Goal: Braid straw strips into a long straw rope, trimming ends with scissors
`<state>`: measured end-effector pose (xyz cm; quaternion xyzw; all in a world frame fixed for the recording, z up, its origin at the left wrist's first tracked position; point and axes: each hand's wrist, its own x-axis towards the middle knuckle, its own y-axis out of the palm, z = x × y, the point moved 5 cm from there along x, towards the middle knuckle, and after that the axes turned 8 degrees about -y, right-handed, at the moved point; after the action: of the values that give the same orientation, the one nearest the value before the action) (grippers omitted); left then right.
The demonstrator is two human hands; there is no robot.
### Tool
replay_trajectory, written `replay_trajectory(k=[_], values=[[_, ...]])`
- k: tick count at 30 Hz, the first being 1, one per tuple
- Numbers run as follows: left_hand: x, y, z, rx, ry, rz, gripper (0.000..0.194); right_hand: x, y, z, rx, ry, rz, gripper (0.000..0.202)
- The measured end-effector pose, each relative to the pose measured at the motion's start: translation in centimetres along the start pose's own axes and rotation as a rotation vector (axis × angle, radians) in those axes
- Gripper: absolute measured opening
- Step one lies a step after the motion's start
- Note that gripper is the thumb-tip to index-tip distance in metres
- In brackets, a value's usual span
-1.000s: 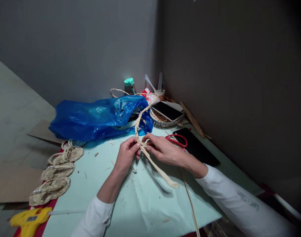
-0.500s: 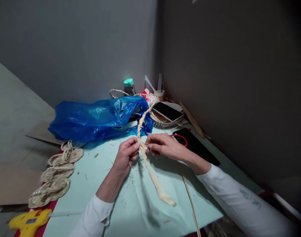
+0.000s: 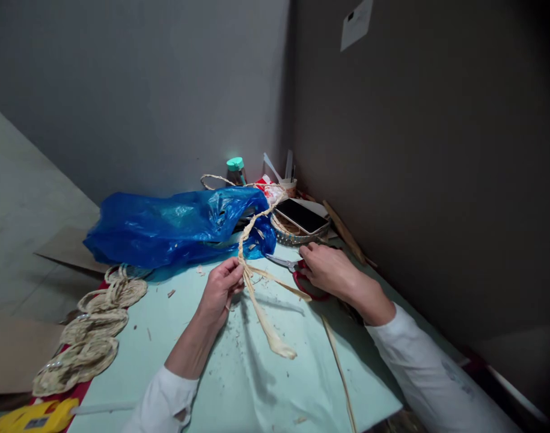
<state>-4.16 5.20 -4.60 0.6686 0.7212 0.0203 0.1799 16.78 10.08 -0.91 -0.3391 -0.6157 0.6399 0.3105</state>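
My left hand (image 3: 222, 285) pinches a pale braided cord of dried plant fibre (image 3: 246, 236) near its lower end. Above the fingers the braid runs up across the blue bag and loops behind it. Below them hang loose strands (image 3: 266, 328), one wide and one branching to the right. Farther right, my right hand (image 3: 329, 269) is closed on the red handles of a pair of scissors (image 3: 287, 262). Their blades point left, towards the cord but apart from it. Part of the handles is hidden under my fingers.
A blue plastic bag (image 3: 166, 225) lies at the back, with a phone (image 3: 302, 215) on a round container beside it. Several woven fibre pieces (image 3: 94, 325) line the left edge near a yellow glue gun (image 3: 35, 416). One loose strand (image 3: 340, 367) lies at right.
My right hand has let go of the strands and moved right, taking hold of the scissors. My left hand still pinches the cord. The view has tilted slightly up.
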Motion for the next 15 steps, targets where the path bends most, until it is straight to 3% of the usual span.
replay_trajectory(k=[5, 10, 15], values=[[0.1, 0.1, 0.4, 0.029, -0.058, 0.017, 0.029, -0.4, 0.3, 0.9, 0.046, -0.054, 0.022, 0.021], [0.0, 0.1, -0.3, -0.079, -0.058, 0.058, 0.028, -0.2, 1.1, 1.2, 0.023, -0.051, 0.026, 0.018], [0.2, -0.6, -0.5, -0.135, -0.071, 0.059, 0.026, -0.7, -0.5, 0.4, 0.231, -0.107, -0.135, 0.012]])
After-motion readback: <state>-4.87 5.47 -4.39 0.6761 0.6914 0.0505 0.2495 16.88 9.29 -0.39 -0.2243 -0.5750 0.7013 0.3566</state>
